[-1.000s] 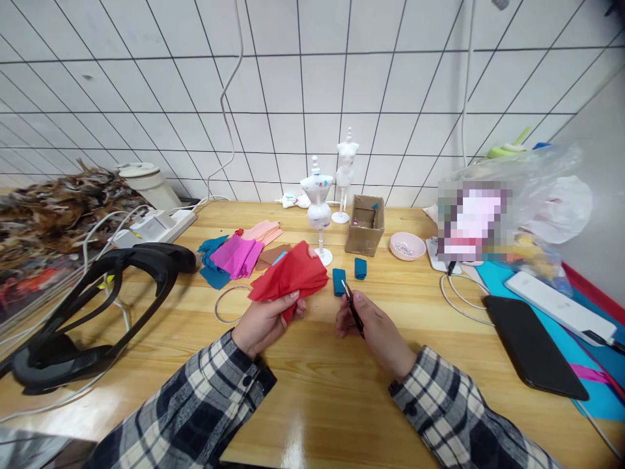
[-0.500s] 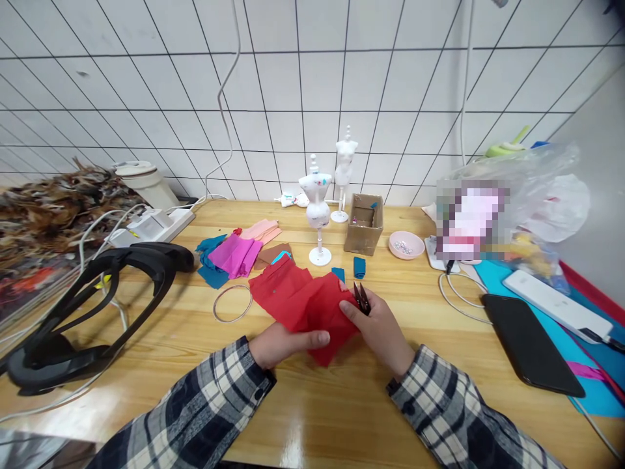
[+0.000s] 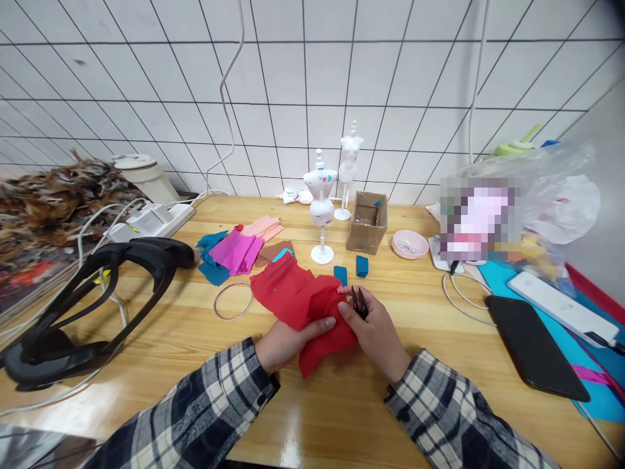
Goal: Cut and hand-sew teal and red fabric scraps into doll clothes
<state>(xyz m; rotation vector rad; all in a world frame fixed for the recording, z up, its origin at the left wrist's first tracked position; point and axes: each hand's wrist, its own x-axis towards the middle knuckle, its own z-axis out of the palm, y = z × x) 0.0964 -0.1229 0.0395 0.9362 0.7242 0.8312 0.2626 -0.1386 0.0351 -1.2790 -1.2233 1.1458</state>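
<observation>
A piece of red cloth (image 3: 297, 293) is spread between my two hands above the wooden table. My left hand (image 3: 288, 342) holds its lower part, thumb on top and the other fingers hidden beneath. At the cloth's right edge my right hand (image 3: 378, 332) pinches the fabric between thumb and fingers. Small dark snips (image 3: 360, 303) also sit in my right hand, with their blades pointing up. Just beyond the cloth lie two small dark blue fabric pieces (image 3: 362, 266). A metal hoop (image 3: 233, 301) lies to the left of the cloth.
Two white mannequins (image 3: 321, 212) stand behind the cloth, beside a cardboard box (image 3: 367, 225) and a pink bowl (image 3: 410, 244) of beads. Coloured fabrics (image 3: 237, 253) and a black headset frame (image 3: 161, 280) lie left. At right are a black phone (image 3: 537, 345), a power bank (image 3: 561, 306) and cables.
My left hand has shifted slightly up and right on the red cloth, and the cloth's lower corner now hangs further left. The view has moved a little.
</observation>
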